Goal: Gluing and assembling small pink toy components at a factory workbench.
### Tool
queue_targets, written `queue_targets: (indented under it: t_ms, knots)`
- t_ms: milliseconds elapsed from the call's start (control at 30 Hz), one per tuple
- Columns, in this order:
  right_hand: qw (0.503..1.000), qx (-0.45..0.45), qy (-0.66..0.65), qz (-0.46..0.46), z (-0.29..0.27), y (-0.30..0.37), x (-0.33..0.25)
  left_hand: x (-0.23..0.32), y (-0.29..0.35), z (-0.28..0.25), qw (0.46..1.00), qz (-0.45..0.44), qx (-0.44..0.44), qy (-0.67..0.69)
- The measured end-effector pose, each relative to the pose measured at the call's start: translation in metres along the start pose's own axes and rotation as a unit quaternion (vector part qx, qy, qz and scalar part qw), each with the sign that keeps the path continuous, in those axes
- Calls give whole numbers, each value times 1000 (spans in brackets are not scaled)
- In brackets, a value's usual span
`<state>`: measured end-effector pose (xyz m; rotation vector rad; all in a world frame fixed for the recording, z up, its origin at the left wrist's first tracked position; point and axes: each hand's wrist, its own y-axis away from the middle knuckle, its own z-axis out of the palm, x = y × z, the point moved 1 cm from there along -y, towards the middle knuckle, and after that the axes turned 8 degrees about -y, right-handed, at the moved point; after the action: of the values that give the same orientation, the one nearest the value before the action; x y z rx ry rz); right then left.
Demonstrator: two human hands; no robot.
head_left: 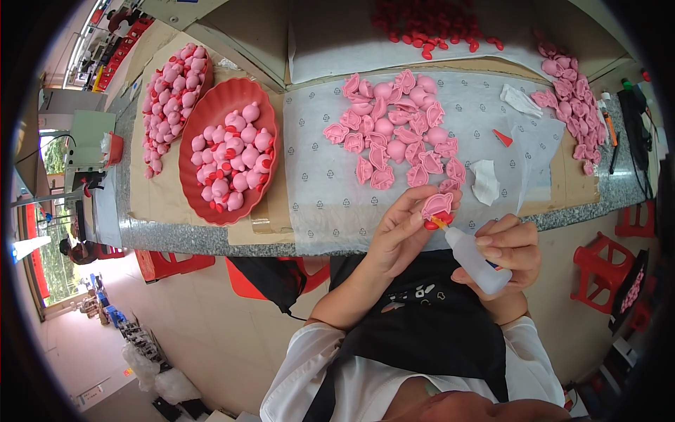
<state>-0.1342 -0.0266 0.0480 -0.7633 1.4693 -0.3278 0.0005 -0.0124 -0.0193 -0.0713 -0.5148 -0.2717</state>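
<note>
Between the fingertips of my left hand (402, 232) is a hollow pink shell piece (436, 205) with a red part (431, 225) at its lower side. My right hand (512, 253) is wrapped round a translucent white squeeze bottle (479, 264). The bottle tilts up to the left, and its yellow nozzle (439, 222) meets the shell piece near the red part. Just beyond my hands, many loose pink shell halves (396, 150) lie on the printed white sheet, some hollow side up and some domed side up.
A red scalloped tray (188, 172) of pink-and-red pieces stands at left, beside another heap (171, 98). Red parts (429, 35) lie on the back shelf, more shells (576, 112) at right. Crumpled tissues (485, 181) and a red cone (503, 138) rest on the sheet.
</note>
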Motion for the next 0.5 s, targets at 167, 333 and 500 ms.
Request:
queue_targets:
  t_ms: [167,333,500]
  knots:
    - [1000,2,-3,1,1,0,1,0,-1,-1,1000,-1,2,-1]
    - [1000,0,-12,-5,0,-3,-2,1,0,0,1000,5,5,-15]
    - [991,103,-79,-40,-27,-2,4,6,0,-7,999,38,15,-21]
